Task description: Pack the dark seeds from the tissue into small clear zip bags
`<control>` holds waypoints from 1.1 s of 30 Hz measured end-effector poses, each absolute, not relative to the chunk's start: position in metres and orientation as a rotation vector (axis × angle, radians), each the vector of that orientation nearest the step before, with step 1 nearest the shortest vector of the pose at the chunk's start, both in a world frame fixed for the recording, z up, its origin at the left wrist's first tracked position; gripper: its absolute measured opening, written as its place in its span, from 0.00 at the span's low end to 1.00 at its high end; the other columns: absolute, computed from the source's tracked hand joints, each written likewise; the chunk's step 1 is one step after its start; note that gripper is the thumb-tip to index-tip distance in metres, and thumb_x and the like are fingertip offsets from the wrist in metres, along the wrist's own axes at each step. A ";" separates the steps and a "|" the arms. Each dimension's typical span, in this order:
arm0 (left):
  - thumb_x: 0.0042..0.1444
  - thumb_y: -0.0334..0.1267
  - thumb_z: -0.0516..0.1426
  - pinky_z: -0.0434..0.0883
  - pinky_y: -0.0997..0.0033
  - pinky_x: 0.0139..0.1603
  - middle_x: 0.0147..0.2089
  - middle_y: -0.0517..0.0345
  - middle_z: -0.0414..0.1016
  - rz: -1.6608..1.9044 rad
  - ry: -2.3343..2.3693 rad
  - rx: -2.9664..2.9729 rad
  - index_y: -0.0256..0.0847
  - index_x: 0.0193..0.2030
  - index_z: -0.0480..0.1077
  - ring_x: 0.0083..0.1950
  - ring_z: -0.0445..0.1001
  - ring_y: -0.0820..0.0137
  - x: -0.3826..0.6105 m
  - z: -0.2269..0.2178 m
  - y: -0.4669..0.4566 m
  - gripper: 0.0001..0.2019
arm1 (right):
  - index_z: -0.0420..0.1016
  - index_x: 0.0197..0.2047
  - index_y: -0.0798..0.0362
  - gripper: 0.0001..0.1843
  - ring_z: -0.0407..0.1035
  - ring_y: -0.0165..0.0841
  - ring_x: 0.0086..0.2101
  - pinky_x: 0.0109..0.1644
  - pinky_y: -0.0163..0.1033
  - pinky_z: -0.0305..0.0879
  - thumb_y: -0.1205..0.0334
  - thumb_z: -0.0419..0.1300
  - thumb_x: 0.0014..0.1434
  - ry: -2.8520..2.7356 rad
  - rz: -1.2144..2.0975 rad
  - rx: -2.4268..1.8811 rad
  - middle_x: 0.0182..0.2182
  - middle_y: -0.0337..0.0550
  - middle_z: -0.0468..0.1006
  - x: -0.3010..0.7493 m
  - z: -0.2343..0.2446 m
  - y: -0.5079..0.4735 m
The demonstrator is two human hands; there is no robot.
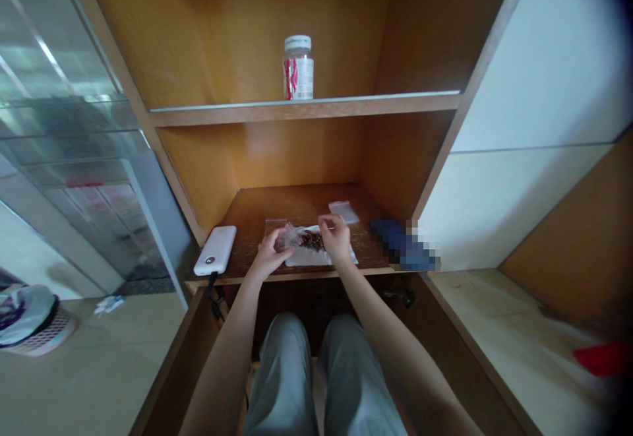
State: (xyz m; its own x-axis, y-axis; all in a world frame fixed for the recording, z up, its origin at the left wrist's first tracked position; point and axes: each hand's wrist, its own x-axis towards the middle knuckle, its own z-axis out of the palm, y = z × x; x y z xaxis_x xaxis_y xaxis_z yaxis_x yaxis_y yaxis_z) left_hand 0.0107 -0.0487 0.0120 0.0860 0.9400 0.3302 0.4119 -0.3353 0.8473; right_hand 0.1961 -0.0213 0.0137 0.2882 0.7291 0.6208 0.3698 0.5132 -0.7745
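Left hand (pixel 270 256) closed in a pinch on a crumpled clear plastic bag (pixel 287 237), fingers gathering the film. Right hand (pixel 336 238) bent downward beside it, fingertips (pixel 324 221) apparently gripping the other side of the same bag, exact hold hard to tell in this dim view. Bag lifted slightly between both hands, directly above a sheet of white paper (pixel 321 259). Dark brown flakes (pixel 311 241) lying at the bag's mouth, over the paper, perhaps placed there for catching loose pieces.

Underneath, a dark varnished wooden board (pixel 297 205) set inside a built-in cabinet, low enough for working with knees in grey trousers (pixel 281 383) tucked below. Near its far edge, a small white packet (pixel 343 212), just beyond the right hand. At the left end, a white power bank (pixel 215 250), with a black cable (pixel 212 291) hanging over the front edge, well out of the hands' way. At the right end, a blue object (pixel 403 245), pixelated and unclear.

Higher up, on a wooden shelf (pixel 304 111), a capped jar with a red-and-white label (pixel 298 68). Beyond the cabinet on the left, a glass door (pixel 64 126), a pale tiled floor (pixel 99 370) and a low basket with a grey bag (pixel 34 324).
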 end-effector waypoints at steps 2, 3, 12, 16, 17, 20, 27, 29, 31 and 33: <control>0.43 0.36 0.61 0.60 0.59 0.55 0.50 0.52 0.69 1.214 1.310 1.824 0.44 0.48 0.66 0.51 0.67 0.63 0.011 0.012 -0.049 0.22 | 0.74 0.28 0.57 0.09 0.66 0.32 0.32 0.40 0.37 0.64 0.67 0.53 0.51 -1.458 0.221 -1.267 0.29 0.47 0.73 0.217 0.013 -0.010; 0.43 0.36 0.61 0.60 0.60 0.54 0.50 0.53 0.69 1.210 1.303 1.833 0.44 0.48 0.66 0.51 0.67 0.64 0.011 0.012 -0.048 0.22 | 0.75 0.27 0.57 0.09 0.67 0.33 0.32 0.41 0.37 0.64 0.68 0.53 0.50 -1.521 0.182 -1.363 0.29 0.47 0.73 0.226 0.011 -0.006; 0.44 0.38 0.61 0.60 0.60 0.54 0.48 0.52 0.70 1.207 1.291 1.822 0.44 0.47 0.67 0.50 0.67 0.65 0.011 0.012 -0.048 0.20 | 0.77 0.29 0.59 0.08 0.69 0.37 0.37 0.44 0.37 0.62 0.66 0.57 0.48 -1.835 0.006 -1.719 0.35 0.54 0.75 0.246 -0.001 0.009; 0.44 0.38 0.61 0.60 0.59 0.55 0.48 0.52 0.71 1.200 1.292 1.811 0.44 0.47 0.67 0.51 0.67 0.64 0.011 0.014 -0.050 0.21 | 0.76 0.27 0.60 0.06 0.69 0.37 0.38 0.45 0.37 0.61 0.68 0.57 0.47 -1.818 0.010 -1.713 0.34 0.54 0.75 0.244 -0.001 0.009; 0.44 0.38 0.61 0.60 0.59 0.55 0.48 0.52 0.71 1.198 1.292 1.808 0.44 0.47 0.67 0.51 0.67 0.64 0.011 0.015 -0.051 0.21 | 0.76 0.26 0.59 0.06 0.69 0.36 0.37 0.45 0.37 0.61 0.68 0.58 0.47 -1.800 0.019 -1.680 0.34 0.53 0.75 0.243 0.001 0.008; 0.44 0.39 0.61 0.61 0.60 0.54 0.49 0.51 0.71 1.194 1.286 1.805 0.44 0.48 0.67 0.50 0.68 0.63 0.011 0.015 -0.051 0.22 | 0.75 0.25 0.57 0.05 0.69 0.33 0.34 0.43 0.36 0.63 0.66 0.58 0.47 -1.710 0.133 -1.463 0.31 0.48 0.75 0.237 0.010 0.005; 0.44 0.40 0.61 0.61 0.58 0.54 0.51 0.50 0.70 1.208 1.298 1.822 0.43 0.50 0.66 0.52 0.67 0.60 0.013 0.016 -0.052 0.24 | 0.75 0.27 0.54 0.06 0.69 0.31 0.35 0.40 0.37 0.64 0.61 0.60 0.48 -1.757 0.421 -0.904 0.31 0.43 0.75 0.201 0.043 -0.017; 0.44 0.40 0.61 0.61 0.57 0.55 0.51 0.50 0.70 1.211 1.304 1.812 0.43 0.50 0.66 0.53 0.67 0.59 0.013 0.016 -0.052 0.24 | 0.76 0.27 0.54 0.04 0.69 0.31 0.36 0.41 0.37 0.64 0.62 0.61 0.48 -1.822 0.456 -0.882 0.31 0.43 0.76 0.194 0.047 -0.021; 0.44 0.40 0.61 0.61 0.57 0.55 0.51 0.50 0.70 1.209 1.306 1.807 0.42 0.51 0.66 0.53 0.67 0.59 0.013 0.017 -0.052 0.24 | 0.76 0.28 0.54 0.05 0.69 0.30 0.35 0.40 0.36 0.64 0.63 0.59 0.50 -1.891 0.503 -0.858 0.32 0.44 0.76 0.191 0.048 -0.021; 0.44 0.40 0.61 0.61 0.57 0.55 0.51 0.49 0.70 1.209 1.295 1.810 0.42 0.50 0.66 0.53 0.67 0.59 0.013 0.017 -0.052 0.24 | 0.76 0.30 0.54 0.07 0.70 0.30 0.35 0.40 0.36 0.64 0.63 0.57 0.52 -1.937 0.532 -0.826 0.33 0.44 0.77 0.193 0.046 -0.017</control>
